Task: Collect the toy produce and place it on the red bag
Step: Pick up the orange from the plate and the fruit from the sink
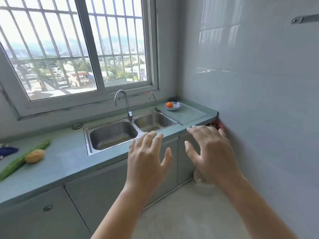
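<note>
While both hands, left hand [148, 156] and right hand [209, 152], spread empty, counter edge [103, 163] lies beyond.

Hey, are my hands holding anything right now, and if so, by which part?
Neither hand holds anything. The left hand and the right hand are both open, fingers spread, in front of the counter by the sink.
</note>
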Available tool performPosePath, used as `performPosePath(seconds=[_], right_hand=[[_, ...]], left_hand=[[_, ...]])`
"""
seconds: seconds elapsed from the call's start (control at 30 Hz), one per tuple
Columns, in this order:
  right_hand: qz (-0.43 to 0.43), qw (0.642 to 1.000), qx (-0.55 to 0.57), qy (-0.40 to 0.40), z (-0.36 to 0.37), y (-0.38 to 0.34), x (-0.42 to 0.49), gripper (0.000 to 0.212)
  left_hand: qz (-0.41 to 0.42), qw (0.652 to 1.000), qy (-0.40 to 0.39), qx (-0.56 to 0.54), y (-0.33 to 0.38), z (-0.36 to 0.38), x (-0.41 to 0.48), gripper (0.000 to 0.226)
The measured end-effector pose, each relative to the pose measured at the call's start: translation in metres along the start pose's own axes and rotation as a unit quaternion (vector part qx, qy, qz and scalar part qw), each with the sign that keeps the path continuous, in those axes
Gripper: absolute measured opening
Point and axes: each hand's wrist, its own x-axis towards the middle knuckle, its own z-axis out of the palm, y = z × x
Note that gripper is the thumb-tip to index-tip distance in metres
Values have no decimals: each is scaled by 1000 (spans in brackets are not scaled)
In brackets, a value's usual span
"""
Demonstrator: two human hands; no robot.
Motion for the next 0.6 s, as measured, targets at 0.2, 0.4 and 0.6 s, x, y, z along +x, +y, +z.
performPosePath(seconds=[0.2, 0.4, 0.6], right_hand=[[23, 1000, 5, 9, 35, 54, 10, 43], [47, 999, 7, -9, 77, 96, 22, 43], [69, 997, 0, -38, 143, 126, 61, 42]], left_hand=[[-6, 1000, -11, -10, 6, 57, 22, 44], [-8, 999, -27, -15, -6, 115, 43, 44], [-42, 997, -53, -43, -47, 180, 83, 45]])
